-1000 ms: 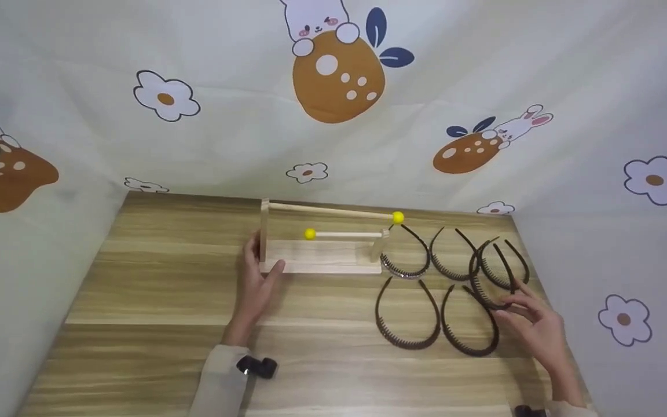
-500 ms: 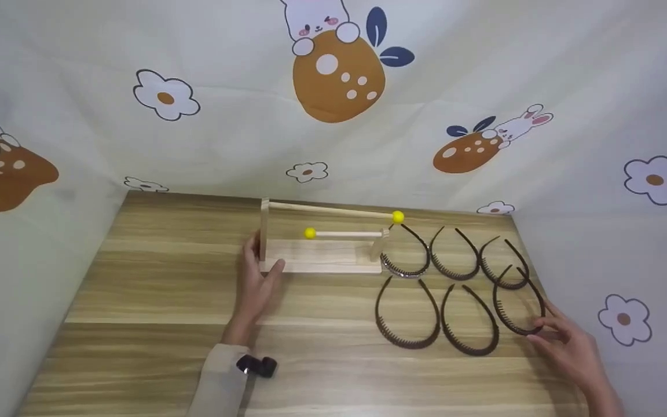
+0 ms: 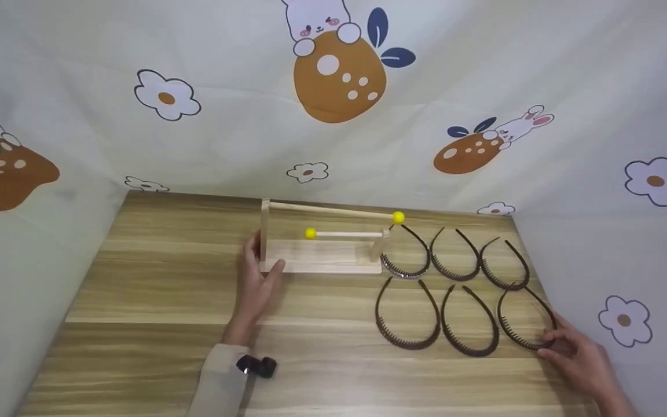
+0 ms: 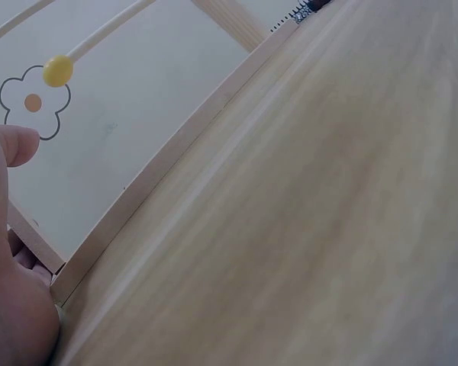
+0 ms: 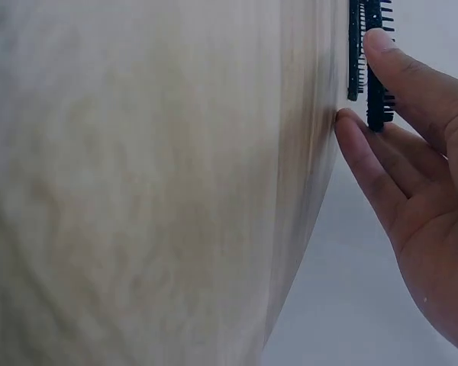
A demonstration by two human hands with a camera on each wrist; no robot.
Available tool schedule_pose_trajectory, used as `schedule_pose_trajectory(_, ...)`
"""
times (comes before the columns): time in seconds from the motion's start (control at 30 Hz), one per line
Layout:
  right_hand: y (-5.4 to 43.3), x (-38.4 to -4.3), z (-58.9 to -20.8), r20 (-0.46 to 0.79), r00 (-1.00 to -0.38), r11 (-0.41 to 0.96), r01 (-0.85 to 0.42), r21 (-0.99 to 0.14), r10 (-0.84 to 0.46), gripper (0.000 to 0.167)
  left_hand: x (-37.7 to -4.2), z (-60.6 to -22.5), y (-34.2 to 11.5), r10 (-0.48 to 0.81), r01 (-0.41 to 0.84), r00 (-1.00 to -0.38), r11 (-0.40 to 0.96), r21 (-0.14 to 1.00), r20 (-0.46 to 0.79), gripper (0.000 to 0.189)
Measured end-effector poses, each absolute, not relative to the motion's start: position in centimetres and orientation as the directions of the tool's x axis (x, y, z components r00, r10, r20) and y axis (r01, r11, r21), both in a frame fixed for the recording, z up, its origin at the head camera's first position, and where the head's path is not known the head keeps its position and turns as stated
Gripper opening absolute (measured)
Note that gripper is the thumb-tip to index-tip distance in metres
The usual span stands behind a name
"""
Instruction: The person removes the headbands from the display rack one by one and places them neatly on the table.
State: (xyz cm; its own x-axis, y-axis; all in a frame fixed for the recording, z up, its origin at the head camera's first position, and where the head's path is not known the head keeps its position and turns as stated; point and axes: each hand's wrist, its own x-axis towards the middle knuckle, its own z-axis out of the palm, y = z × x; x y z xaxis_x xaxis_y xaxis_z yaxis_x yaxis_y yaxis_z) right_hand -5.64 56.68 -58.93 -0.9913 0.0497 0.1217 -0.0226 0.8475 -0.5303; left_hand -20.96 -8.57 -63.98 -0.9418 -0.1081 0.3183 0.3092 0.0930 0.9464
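My left hand grips the left end of a pale wooden rack, thumb at the front of the base and fingers behind the left post. Two rods ending in yellow balls cross above that base. In the left wrist view, the thumb shows beside the base edge. My right hand pinches a dark toothed headband by its lower right curve, low at the table's right side. In the right wrist view, thumb and fingers lie on either side of that headband.
Several other dark headbands lie in two rows right of the rack, including a glittery one near its right post and a plain one left of the pinched headband. Printed cloth rises behind and beside the wooden table.
My right hand has carried the pinched headband down and right, from over the upper right headband to the right end of the front row. The left hand and rack stay put.
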Motion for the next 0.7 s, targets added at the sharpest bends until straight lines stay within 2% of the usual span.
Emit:
schedule_pose_trajectory(0.17, 57.0, -5.6, -58.9, 0.129, -0.991, 0.854, -0.043, -0.518, 0.028, 0.034, -20.9, -63.9, -8.7, -0.09, 0.284, -0.953, 0.066, 0.956, 0.289, 0.078)
schedule_pose_trajectory(0.47, 56.8, -5.2, -58.5, 0.05, -0.998, 0.875, -0.003, -0.484, 0.025, 0.032, -20.9, -63.9, -8.6, -0.086, 0.268, -0.957, 0.096, 0.959, 0.277, 0.078)
schedule_pose_trajectory(0.7, 57.1, -4.4, -58.9, 0.083, -0.996, 0.861, -0.026, -0.507, 0.019, 0.033, -20.9, -63.8, -8.6, -0.094, 0.254, -0.96, 0.103, 0.962, 0.263, 0.077)
